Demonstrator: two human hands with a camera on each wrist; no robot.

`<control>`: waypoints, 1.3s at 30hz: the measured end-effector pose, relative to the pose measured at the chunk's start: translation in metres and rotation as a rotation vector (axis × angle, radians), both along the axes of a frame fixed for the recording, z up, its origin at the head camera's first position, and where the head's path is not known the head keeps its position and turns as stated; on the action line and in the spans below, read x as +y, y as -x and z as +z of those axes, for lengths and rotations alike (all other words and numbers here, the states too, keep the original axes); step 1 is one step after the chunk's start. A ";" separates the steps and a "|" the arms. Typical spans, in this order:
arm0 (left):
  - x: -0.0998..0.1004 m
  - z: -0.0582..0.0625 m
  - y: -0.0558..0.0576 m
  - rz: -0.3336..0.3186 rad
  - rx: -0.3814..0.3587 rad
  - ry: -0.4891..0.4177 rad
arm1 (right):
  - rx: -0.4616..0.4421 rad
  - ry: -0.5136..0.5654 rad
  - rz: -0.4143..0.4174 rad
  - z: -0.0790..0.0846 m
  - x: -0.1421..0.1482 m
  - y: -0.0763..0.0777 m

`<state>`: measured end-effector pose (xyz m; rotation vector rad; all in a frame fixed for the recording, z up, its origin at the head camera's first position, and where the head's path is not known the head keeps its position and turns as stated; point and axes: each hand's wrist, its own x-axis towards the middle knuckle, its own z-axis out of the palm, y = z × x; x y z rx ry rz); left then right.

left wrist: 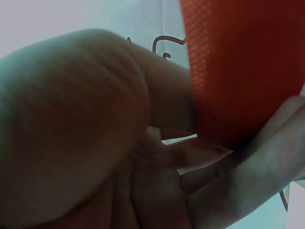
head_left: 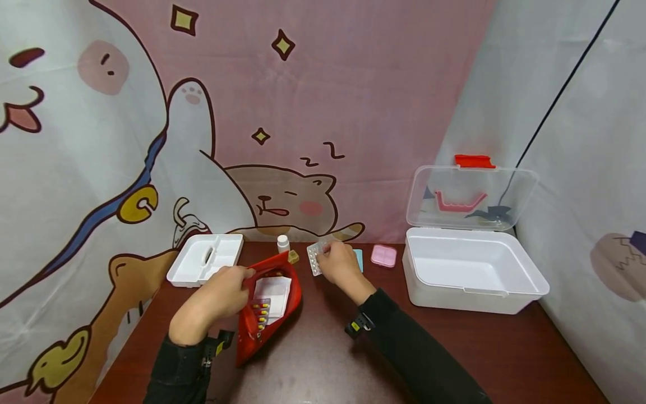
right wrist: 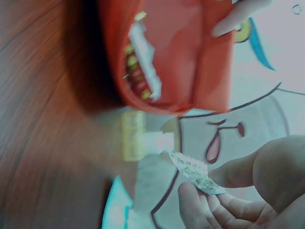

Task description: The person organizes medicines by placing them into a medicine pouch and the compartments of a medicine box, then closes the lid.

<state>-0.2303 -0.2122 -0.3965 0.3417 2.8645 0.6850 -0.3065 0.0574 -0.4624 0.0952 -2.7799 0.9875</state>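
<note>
My left hand (head_left: 219, 297) grips the left edge of an unzipped red pouch (head_left: 247, 348), holding it up and tilted. Inside lie a white packet (head_left: 275, 287) and a blister pack of red-and-yellow capsules (head_left: 262, 312). The left wrist view shows the red fabric (left wrist: 243, 71) between thumb and fingers. To the right of the pouch, my right hand (head_left: 342, 266) pinches a silvery blister pack (right wrist: 193, 172) between thumb and fingers. Behind the pouch stand a small white bottle (head_left: 283, 243) and a yellow pill box (head_left: 293, 257).
A light-blue case (head_left: 359, 259), partly behind the right hand, and a pink pill box (head_left: 383, 256) lie near the back edge. At the right stands a white storage box (head_left: 459, 297) with its clear lid raised. A white divided tray (head_left: 189, 269) sits back left.
</note>
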 end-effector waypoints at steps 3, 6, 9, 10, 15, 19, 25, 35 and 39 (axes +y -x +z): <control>0.000 0.000 0.000 0.005 -0.005 0.003 | 0.000 0.064 0.028 0.012 -0.003 -0.007; 0.000 -0.001 0.000 0.010 -0.009 0.005 | -0.046 0.163 0.092 0.021 -0.007 -0.014; 0.000 -0.001 0.000 0.002 -0.009 0.009 | -0.115 0.236 0.164 0.027 -0.011 -0.021; 0.000 -0.001 0.001 0.003 -0.010 0.008 | -0.144 0.253 0.187 0.028 -0.012 -0.024; 0.000 0.000 0.000 -0.007 0.001 0.014 | -0.244 0.276 0.267 0.035 -0.017 -0.032; 0.001 0.002 -0.001 -0.012 0.008 0.017 | -0.298 0.268 0.317 0.036 -0.024 -0.037; 0.002 0.003 -0.001 -0.010 0.005 0.012 | -0.390 0.287 0.359 0.029 -0.039 -0.040; 0.001 0.003 -0.001 -0.006 -0.017 -0.019 | -0.453 0.310 0.331 0.022 -0.073 -0.036; 0.001 0.003 -0.001 -0.018 0.002 -0.016 | -0.440 0.267 0.329 0.016 -0.083 -0.034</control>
